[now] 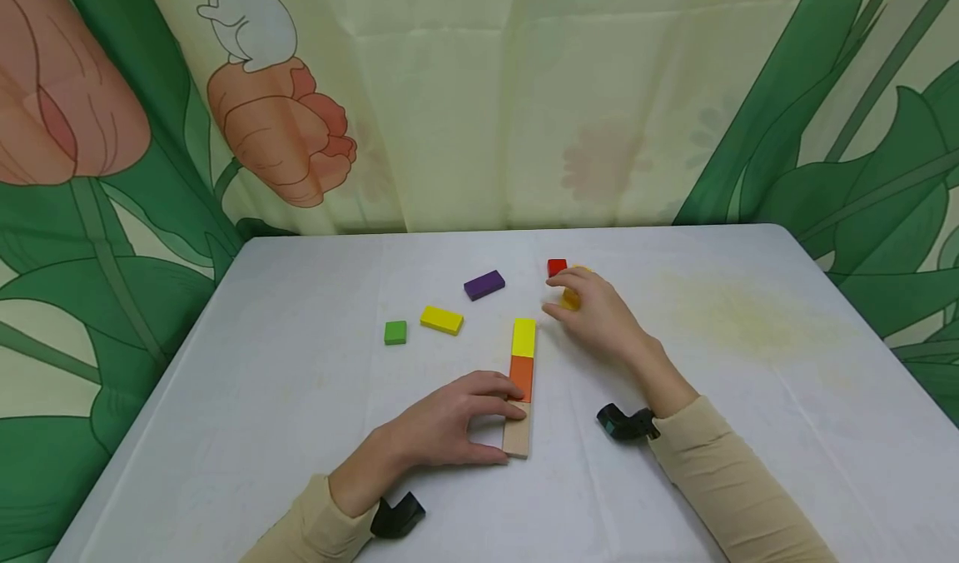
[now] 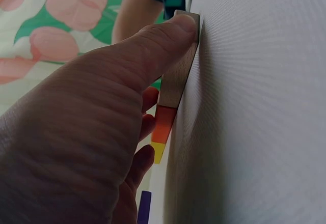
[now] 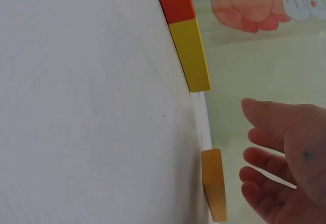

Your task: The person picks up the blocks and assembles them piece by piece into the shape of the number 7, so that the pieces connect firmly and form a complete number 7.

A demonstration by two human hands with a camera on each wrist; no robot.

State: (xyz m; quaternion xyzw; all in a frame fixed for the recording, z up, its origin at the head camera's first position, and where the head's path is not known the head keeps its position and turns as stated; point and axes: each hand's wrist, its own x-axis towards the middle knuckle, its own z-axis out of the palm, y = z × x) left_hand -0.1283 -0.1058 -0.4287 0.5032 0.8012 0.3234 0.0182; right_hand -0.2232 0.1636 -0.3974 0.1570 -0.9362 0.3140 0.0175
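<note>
Nearest to the viewer are two beige sleeves [image 1: 307, 530], and by each cuff there is a small black device [image 1: 399, 515], both over a table [image 1: 457, 521] with a white cloth. The left hand [image 1: 453, 420] is half open, with relaxed fingers; its thumb rests on the near end of a plain wooden block [image 1: 519, 436], and its fingertips touch the side of the row, without a firm grip. In this row the wooden block is nearest, then an orange block [image 1: 523, 371] touches it, then a bright yellow block [image 1: 524, 338] touches the orange one. Farther away, to the left, lie a green block [image 1: 395, 332] and, near it, a second yellow block [image 1: 442, 320]. The right hand [image 1: 599, 313] is open, thumb and fingers apart, and holds nothing; it is at a golden block [image 1: 570, 299], which the hand partly hides in the head view, but the right wrist view seems to show a gap between them. Beyond are a purple block [image 1: 484, 285], well to the left of this hand, and a red block [image 1: 557, 267] just past its fingertips. Behind the table hangs a pale curtain [image 1: 479, 113] with green leaves.
</note>
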